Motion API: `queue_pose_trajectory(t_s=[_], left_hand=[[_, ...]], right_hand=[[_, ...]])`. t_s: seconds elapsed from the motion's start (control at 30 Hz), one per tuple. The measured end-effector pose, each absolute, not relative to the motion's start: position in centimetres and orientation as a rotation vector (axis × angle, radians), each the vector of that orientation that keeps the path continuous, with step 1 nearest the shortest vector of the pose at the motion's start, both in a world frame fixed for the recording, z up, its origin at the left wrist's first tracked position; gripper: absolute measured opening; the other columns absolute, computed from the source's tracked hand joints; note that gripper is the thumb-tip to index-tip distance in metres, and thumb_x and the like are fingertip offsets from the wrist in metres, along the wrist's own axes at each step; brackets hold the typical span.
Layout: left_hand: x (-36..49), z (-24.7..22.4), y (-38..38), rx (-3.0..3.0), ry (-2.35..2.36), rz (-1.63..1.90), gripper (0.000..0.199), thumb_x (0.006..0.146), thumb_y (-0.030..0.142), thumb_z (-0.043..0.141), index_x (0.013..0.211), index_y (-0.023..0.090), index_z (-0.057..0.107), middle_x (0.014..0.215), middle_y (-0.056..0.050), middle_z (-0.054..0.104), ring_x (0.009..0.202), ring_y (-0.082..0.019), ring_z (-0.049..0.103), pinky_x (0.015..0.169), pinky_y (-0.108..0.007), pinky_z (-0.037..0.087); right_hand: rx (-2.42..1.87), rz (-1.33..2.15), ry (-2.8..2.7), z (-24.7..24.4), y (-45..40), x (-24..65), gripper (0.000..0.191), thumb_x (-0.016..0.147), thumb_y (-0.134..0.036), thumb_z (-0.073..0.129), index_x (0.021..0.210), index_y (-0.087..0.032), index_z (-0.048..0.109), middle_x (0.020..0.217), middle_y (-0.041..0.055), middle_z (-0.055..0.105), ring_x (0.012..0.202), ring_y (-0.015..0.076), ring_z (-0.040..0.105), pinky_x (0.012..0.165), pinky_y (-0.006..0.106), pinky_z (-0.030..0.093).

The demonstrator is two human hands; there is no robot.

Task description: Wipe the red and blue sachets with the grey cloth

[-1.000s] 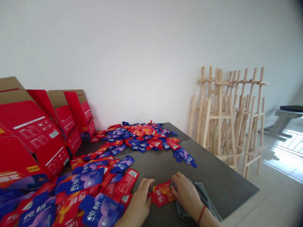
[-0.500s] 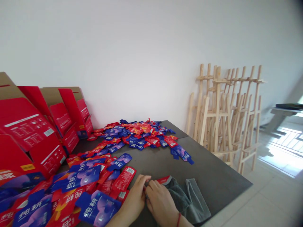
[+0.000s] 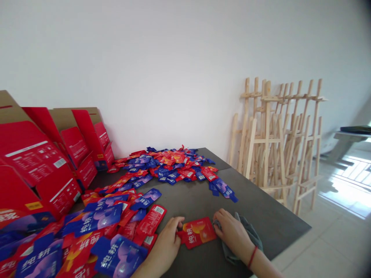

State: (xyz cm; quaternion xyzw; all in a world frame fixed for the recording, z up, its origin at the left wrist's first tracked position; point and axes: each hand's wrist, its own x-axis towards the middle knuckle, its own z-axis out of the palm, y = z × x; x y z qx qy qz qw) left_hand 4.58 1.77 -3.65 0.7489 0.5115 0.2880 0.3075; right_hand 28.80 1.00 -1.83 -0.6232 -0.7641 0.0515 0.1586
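Red foil sachet (image 3: 198, 232) lies between the hands: left hand (image 3: 164, 247) seems to pinch one end, right hand (image 3: 232, 235) bunches grey cloth (image 3: 242, 241) against the other. Large red-and-blue sachet heap (image 3: 171, 170) lies beyond it.

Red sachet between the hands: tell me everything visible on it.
The red sachet is a flat, glossy, foil-like pouch with white Chinese lettering and an orange-yellow patch. It lies on the dark tabletop, narrower end leftward. The left hand touches that end; the right hand and a grey cloth meet the other.

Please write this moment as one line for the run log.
left hand: touching red foil sachet | right hand: on grey cloth, beside sachet | surface: dark tabletop
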Motion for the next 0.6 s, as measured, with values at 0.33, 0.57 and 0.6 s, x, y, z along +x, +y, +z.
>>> queue_pose_trajectory(t_s=[0.33,0.57,0.6], left_hand=[[3.8,0.5,2.7,1.996,1.494,0.404,0.020,0.073,0.009,0.046,0.083,0.018,0.061,0.068,0.003,0.059,0.064,-0.012,0.056,0.056,-0.020,0.035],[8.8,1.4,0.9,2.300,1.448,0.338,0.065,0.069,0.039,0.069,0.129,0.021,0.053,0.142,-0.014,0.043,0.130,-0.033,0.038,0.107,-0.046,0.029],[9.7,1.1,0.6,2.338,1.420,0.265,0.071,0.068,0.039,0.070,0.134,0.020,0.050,0.145,-0.015,0.038,0.133,-0.036,0.033,0.108,-0.049,0.025]], right_hand=[[-1.794,0.088,-2.082,-2.5,4.1,29.4,0.011,0.085,-0.018,0.047,0.087,-0.022,0.057,0.092,0.0025,0.060,0.089,0.0173,0.058,0.077,0.026,0.039],[-1.722,0.059,-2.038,-3.1,3.7,29.4,0.010,0.084,-0.017,0.048,0.085,-0.023,0.056,0.090,0.0020,0.060,0.089,0.0179,0.058,0.077,0.026,0.039],[-1.710,0.064,-2.031,-3.1,3.7,29.5,0.010,0.084,-0.016,0.048,0.085,-0.023,0.056,0.090,0.0018,0.060,0.088,0.0177,0.058,0.076,0.026,0.039]])
